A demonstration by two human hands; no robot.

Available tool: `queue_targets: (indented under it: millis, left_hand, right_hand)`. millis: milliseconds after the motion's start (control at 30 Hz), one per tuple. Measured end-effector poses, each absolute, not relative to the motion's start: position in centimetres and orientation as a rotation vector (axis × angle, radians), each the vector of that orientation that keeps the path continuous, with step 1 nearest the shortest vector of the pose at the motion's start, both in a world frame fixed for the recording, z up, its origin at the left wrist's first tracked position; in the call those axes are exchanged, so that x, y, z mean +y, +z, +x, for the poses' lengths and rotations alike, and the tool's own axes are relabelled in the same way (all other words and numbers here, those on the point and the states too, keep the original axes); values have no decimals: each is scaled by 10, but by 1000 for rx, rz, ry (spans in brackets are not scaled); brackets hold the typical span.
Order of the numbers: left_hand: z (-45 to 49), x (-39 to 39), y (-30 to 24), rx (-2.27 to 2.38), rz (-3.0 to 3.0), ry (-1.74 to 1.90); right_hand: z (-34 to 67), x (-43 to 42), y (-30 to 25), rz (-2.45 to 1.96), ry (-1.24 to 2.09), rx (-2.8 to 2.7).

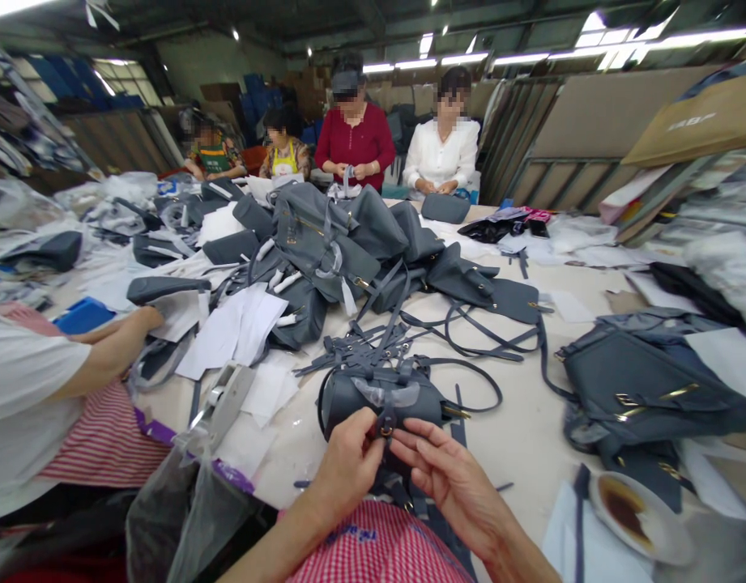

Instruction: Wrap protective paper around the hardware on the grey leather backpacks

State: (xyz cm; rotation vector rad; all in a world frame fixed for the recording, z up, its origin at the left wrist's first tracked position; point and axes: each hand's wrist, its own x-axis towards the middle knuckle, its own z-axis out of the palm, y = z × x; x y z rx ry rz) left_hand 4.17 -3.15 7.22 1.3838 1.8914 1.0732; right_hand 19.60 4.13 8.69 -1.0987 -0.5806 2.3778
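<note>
A dark grey handbag (348, 397) lies on the table right in front of me, with a strip of clear film around its handle. My left hand (351, 455) is closed at the front of the bag, its fingers pinching a short grey strap (385, 427) with a small gold buckle. On the other side of that buckle is my right hand (449, 470), its fingers stretched out and fingertips close to the strap; whether they touch it is unclear. Several loose grey straps (373, 344) lie just behind the bag.
A pile of grey bags (324, 235) covers the middle of the table (500, 413). To the right are another grey bag (645, 380) and a plate (637, 518) with brown liquid. A tape dispenser (223, 397) stands left, beside a co-worker's arm (111, 356). Several people work across the table.
</note>
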Motion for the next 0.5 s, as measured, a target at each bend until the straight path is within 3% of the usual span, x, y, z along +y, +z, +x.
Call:
queue_targets:
  millis: [233,500]
  left_hand:
    - [46,-25,65,1395,710,1160]
    - [47,-25,67,1374,567,1169]
  right_hand:
    - [186,35,66,-1095,2193,-988]
    - [181,32,55,-1124,1998,-1156]
